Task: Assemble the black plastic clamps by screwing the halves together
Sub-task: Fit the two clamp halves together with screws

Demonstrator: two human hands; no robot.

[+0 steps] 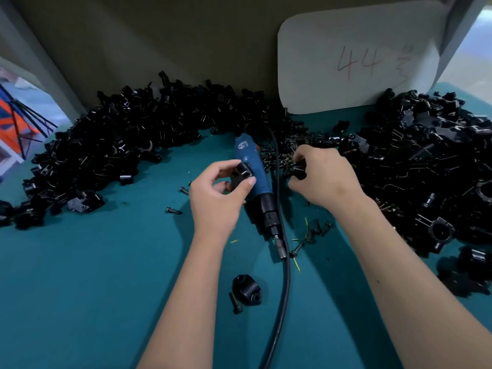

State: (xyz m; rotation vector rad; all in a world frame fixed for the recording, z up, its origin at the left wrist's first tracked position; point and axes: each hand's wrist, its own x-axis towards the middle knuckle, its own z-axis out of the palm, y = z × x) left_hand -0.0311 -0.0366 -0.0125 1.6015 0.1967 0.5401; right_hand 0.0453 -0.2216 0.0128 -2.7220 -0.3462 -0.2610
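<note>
Clamp half (242, 174) is up off the table, pinched in the left hand (218, 193): thumb on its near edge, fingers curled round the far side. Two holes on its face point at the camera. It sits in front of the blue electric screwdriver (255, 182), which lies on the teal table (93, 288) between the two hands, bit end toward the person. The black cord (285, 262) runs beside the tool and off the near edge.

Right hand (323, 177) is down in the scatter of loose screws (286, 155) just right of the driver, fingers curled, fingertips in the pile. Something dark sits under the fingers; cannot tell whether it is gripped or only touched.

Another clamp half (246, 289) lies on the table near the person, between the forearms, with a single screw (234, 302) touching its left side. A few stray screws (173, 210) lie left of the left hand; more (308, 235) below the right wrist.

Large heap of black clamp parts (127, 137) runs along the left and back of the table. Second heap (431, 161) on the right. White card (356, 62) marked "44" in red leans on the back wall between the heaps.
</note>
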